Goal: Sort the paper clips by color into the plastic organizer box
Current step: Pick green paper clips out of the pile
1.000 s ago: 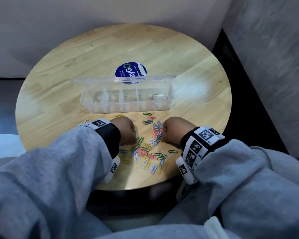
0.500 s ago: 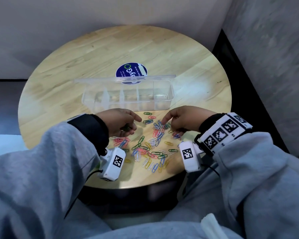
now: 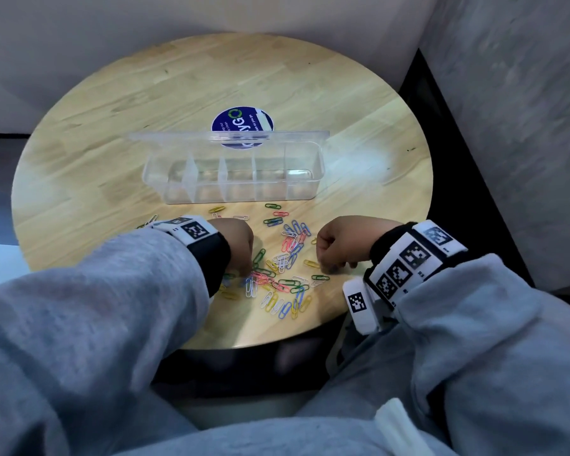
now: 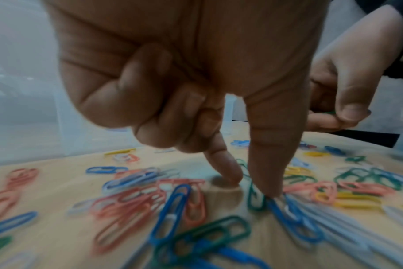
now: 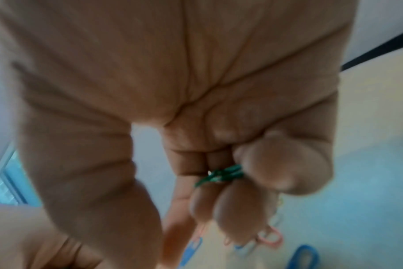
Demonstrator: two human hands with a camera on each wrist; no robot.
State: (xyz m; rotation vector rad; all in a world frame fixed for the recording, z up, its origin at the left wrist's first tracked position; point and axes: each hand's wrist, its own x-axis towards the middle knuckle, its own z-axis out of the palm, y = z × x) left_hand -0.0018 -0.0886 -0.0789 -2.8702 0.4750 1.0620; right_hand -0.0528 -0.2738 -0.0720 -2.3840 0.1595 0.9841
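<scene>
A clear plastic organizer box [image 3: 237, 192] with several dividers stands open mid-table, its lid [image 3: 227, 136] tipped back. Coloured paper clips [image 3: 277, 268] lie scattered in front of it. My left hand [image 3: 239, 241] is down on the left part of the pile. Its index fingertip and thumb [image 4: 251, 183] stand on the table either side of a green clip [image 4: 255, 196], the other fingers curled. My right hand [image 3: 336, 245] hovers at the pile's right side, and its curled fingers [image 5: 219, 191] hold green clips [image 5: 221, 175].
The round wooden table [image 3: 112, 126] carries a blue round sticker [image 3: 242, 123] behind the box. The table's near edge is just below the pile. A grey wall and a dark gap lie to the right.
Both hands have pulled back from the box side toward the near pile. The left hand has turned down onto the clips, and the right hand has curled shut.
</scene>
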